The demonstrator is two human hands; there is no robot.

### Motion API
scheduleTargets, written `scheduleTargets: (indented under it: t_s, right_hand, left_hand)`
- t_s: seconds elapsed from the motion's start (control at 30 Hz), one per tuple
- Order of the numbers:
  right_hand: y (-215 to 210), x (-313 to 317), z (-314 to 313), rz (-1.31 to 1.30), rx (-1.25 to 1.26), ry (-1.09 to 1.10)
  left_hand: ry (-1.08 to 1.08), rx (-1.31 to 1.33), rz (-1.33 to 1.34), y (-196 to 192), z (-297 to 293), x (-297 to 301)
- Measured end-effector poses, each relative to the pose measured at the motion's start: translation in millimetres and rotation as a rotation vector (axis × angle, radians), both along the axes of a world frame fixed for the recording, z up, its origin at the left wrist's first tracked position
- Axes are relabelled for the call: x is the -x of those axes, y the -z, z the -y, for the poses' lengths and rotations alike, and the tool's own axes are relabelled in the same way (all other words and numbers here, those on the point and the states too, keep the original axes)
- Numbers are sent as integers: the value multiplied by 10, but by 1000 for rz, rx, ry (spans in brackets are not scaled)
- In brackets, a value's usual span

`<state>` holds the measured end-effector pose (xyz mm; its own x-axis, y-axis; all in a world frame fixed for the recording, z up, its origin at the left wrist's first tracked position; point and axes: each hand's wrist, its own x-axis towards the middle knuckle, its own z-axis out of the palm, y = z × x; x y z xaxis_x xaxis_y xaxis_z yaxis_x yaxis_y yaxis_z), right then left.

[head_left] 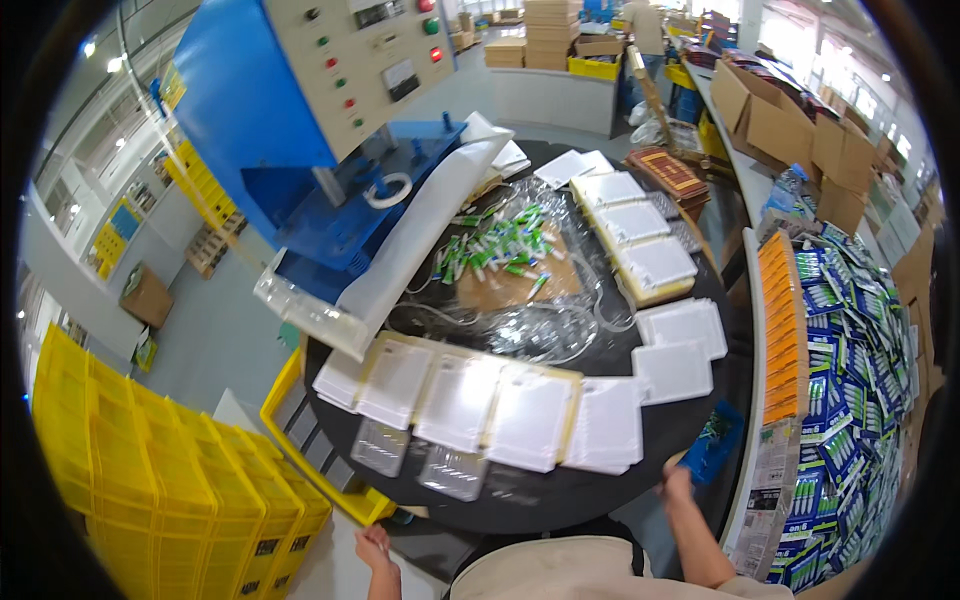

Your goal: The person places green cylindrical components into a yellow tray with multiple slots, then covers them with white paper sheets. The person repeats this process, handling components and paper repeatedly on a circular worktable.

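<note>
My left hand (374, 549) hangs low by the table's near left edge. Its fingers are curled together, with nothing seen in them. At the near right edge, my right hand (677, 482) is closed on the near corner of a small blue tray (716, 450), which has small green and white pieces inside. On the black round table (560, 512), stacks of white cards (525, 415) lie in a curve along the near side. Clear plastic blister trays (453, 470) lie in front of them. Green and white battery-shaped pieces (500, 245) are heaped in the middle on cardboard and clear film.
A blue press machine (250, 130) with a button panel stands at the far left of the table. Yellow crates (160, 480) are stacked at the left. To the right, a bin holds many blue-green packs (835, 400). Open cardboard boxes (770, 110) stand behind it.
</note>
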<state>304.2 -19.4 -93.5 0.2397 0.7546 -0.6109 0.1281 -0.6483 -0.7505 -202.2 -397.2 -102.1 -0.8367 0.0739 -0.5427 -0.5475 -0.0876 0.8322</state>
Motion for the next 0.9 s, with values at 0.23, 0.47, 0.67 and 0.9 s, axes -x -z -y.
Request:
scheduleTargets:
  t_s: [0.23, 0.47, 0.67, 0.9]
  right_hand:
    - [-1268, 388, 116, -494, -128, -797]
    - [-1453, 591, -1312, 1017, -947, -789]
    - [-1138, 1150, -1012, 1102, -954, -1253]
    - [-1616, 1704, -396, 1016, -1374, -1197]
  left_hand:
    - [-58, -137, 453, 287, -328, -729]
    - [103, -280, 358, -115, -1027, -988]
    - [144, -469, 249, 139, -1113, 115]
    - [201, -104, 119, -4, -1441, 1851]
